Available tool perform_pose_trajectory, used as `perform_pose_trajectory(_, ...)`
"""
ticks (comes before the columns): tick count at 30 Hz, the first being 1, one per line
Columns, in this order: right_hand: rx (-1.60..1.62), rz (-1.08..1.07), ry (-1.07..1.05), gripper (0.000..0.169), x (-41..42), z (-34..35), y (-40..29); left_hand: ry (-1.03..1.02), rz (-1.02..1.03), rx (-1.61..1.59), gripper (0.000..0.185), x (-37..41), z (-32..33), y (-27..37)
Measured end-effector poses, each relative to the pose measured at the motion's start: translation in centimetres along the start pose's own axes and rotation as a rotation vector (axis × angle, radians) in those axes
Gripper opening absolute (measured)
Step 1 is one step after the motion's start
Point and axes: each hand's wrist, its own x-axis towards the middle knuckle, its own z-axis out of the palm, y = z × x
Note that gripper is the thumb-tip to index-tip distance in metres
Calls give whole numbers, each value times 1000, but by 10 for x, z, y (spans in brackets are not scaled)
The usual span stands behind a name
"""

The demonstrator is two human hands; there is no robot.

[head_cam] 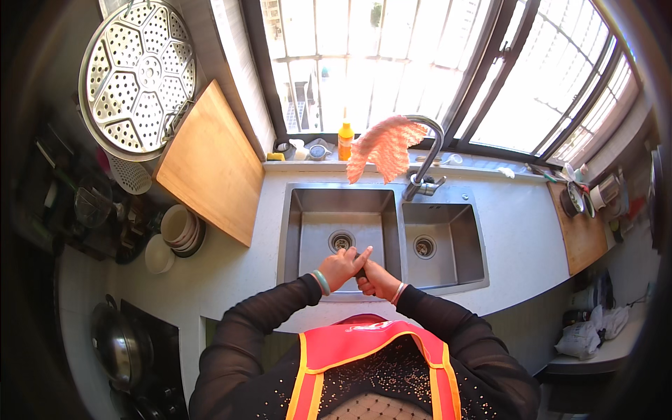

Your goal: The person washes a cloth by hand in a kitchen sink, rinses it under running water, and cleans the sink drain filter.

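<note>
Both of my hands are together over the near edge of the large basin of a stainless steel double sink (294, 236). My right hand (380, 278) is closed around a short dark object (360, 272), perhaps a handle. My left hand (338, 269), with a green bangle at its wrist, grips the same object from the other side. Most of it is hidden by my fingers, so its exact kind does not show. Beyond my hands lies the large basin's drain (342, 240). The smaller basin (433, 244) is to the right of my hands.
A pink cloth (386, 147) hangs over the faucet (438, 139). An orange bottle (345, 142) stands on the window ledge. To the left are a wooden cutting board (215, 168), stacked bowls (181, 228) and a lidded wok (118, 341). Another board (577, 231) lies right.
</note>
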Motion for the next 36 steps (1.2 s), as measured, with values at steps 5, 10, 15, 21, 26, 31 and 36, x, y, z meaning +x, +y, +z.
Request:
perform_pose_trajectory(5, -299, -250, 210, 42, 19, -12, 8, -91, -329, -280, 35, -3, 42, 2)
perform_pose_trajectory(10, -984, -725, 380, 44, 54, -43, 19, -51, -472, -482, 26, -1, 60, 8)
perform_pose_trajectory(15, -1080, -654, 350, 42, 40, -18, 1, 41, -631, -701, 24, -12, 70, 9)
perform_pose_trajectory(21, -1348, -709, 327, 31, 33, -18, -6, 143, -725, -964, 27, -10, 58, 26)
perform_pose_trajectory(26, -1251, -709, 249, 30, 17, 0, -22, 127, -938, -1233, 28, -11, 39, 34)
perform_pose_trajectory(31, -1252, -832, 208, 28, 5, 5, -38, 88, -1112, -1504, 24, 1, 1, 40)
perform_pose_trajectory(36, -1217, -886, 88, 27, 4, 5, -53, 44, -1258, -1861, 21, 11, -29, 44)
